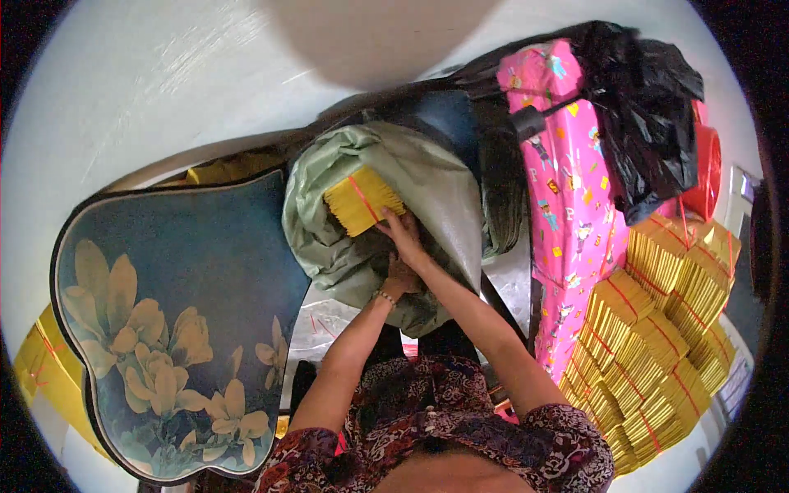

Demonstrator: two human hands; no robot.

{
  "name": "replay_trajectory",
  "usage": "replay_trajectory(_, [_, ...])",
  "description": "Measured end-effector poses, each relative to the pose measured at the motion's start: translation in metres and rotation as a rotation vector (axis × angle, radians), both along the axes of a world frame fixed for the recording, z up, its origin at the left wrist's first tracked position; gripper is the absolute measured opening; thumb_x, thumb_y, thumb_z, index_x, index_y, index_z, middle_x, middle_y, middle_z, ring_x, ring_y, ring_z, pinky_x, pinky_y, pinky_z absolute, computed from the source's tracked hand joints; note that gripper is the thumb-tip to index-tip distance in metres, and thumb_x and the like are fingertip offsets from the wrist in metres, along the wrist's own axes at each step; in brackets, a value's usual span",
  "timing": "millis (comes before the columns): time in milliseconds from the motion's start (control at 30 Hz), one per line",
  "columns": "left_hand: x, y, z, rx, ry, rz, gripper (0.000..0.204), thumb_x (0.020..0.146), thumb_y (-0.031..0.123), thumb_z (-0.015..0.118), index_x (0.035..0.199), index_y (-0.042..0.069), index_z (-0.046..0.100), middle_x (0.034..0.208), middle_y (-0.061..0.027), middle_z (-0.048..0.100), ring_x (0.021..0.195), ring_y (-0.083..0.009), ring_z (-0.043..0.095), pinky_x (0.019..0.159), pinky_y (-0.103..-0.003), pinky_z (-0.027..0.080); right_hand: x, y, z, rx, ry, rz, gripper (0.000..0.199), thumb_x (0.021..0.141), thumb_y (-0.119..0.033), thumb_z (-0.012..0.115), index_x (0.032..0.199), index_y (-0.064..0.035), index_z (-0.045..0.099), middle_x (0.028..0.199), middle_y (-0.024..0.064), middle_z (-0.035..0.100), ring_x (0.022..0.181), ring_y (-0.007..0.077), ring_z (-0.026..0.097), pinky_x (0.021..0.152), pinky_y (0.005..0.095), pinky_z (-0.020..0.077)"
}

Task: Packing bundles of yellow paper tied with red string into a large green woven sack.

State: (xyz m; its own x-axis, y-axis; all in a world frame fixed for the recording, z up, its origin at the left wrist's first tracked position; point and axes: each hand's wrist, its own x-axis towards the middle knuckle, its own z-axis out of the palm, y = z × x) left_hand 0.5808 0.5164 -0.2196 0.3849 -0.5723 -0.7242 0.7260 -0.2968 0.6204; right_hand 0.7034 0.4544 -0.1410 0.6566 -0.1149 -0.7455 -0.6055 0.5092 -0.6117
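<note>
A greenish-grey woven sack (436, 189) stands in front of me with its mouth pushed wide and its rim crumpled. Over its opening, a bundle of yellow folded paper (359, 201) tied with a red band is tilted. My right hand (403, 236) is closed on the bundle's near right corner, thumb and fingers at its edge. Just below it, my left hand (401, 275) reaches to the near side of the sack's mouth, a beaded bracelet at the wrist. Its fingers are partly hidden in the dark folds, so its grip cannot be made out.
A blue floral-patterned mat-like panel (189, 230) with a dark edge lies at left. To the right are a long pink printed package (567, 189), a black plastic bag (649, 115), a red container (704, 172) and stacked yellow bundles (649, 329). More yellow material (45, 361) shows at far left.
</note>
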Motion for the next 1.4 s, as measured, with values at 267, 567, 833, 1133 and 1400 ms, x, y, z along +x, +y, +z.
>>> replay_trajectory(267, [0.090, -0.055, 0.097, 1.172, -0.121, 0.023, 0.053, 0.083, 0.034, 0.055, 0.127, 0.007, 0.042, 0.112, -0.0173, 0.058, 0.100, -0.0258, 0.059, 0.078, -0.036, 0.047, -0.017, -0.026, 0.064, -0.171, -0.206, 0.205, 0.051, 0.085, -0.028, 0.059, 0.122, 0.0057, 0.046, 0.117, 0.0148, 0.055, 0.109, 0.0223, 0.052, 0.092, 0.0325, 0.0412])
replay_trajectory(567, [0.136, -0.079, 0.262, 0.074, -0.772, 0.226, 0.015, 0.084, 0.014, 0.063, 0.093, 0.003, 0.060, 0.080, -0.0019, 0.060, 0.068, -0.0092, 0.054, 0.062, -0.023, 0.044, -0.122, -0.167, 0.352, -0.695, -0.504, -0.135, 0.023, 0.088, -0.007, 0.055, 0.110, -0.0023, 0.055, 0.100, 0.0072, 0.057, 0.092, 0.0136, 0.058, 0.079, 0.0270, 0.0467])
replay_trajectory(833, [0.079, -0.294, 0.494, -0.651, -0.402, -0.168, 0.048, 0.091, 0.032, 0.049, 0.131, 0.007, 0.042, 0.122, -0.0083, 0.050, 0.105, -0.0154, 0.049, 0.090, -0.031, 0.038, -0.254, -0.265, 0.538, -1.965, -0.294, -0.572, 0.022, 0.075, -0.003, 0.062, 0.097, -0.0017, 0.060, 0.092, 0.0106, 0.061, 0.088, 0.0264, 0.056, 0.077, 0.0350, 0.0432])
replay_trajectory(1133, [-0.003, -0.362, 0.566, -0.662, -0.257, -0.351, 0.055, 0.080, 0.024, 0.067, 0.125, 0.000, 0.045, 0.115, -0.0077, 0.053, 0.101, -0.0131, 0.051, 0.086, -0.027, 0.042, -0.304, -0.313, 0.564, -2.036, 0.237, -0.099, 0.069, 0.070, -0.033, 0.073, 0.125, -0.0046, 0.043, 0.122, 0.0214, 0.042, 0.118, 0.0439, 0.035, 0.097, 0.0527, 0.0274])
replay_trajectory(1400, [0.028, -0.340, 0.543, -0.622, -0.169, -0.221, 0.044, 0.082, 0.027, 0.061, 0.118, 0.004, 0.051, 0.106, -0.0044, 0.059, 0.100, -0.0131, 0.054, 0.085, -0.028, 0.042, -0.298, -0.319, 0.552, -1.690, -0.191, -0.477, 0.080, 0.075, -0.032, 0.072, 0.132, 0.0047, 0.029, 0.130, 0.0279, 0.030, 0.123, 0.0406, 0.032, 0.103, 0.0438, 0.0265])
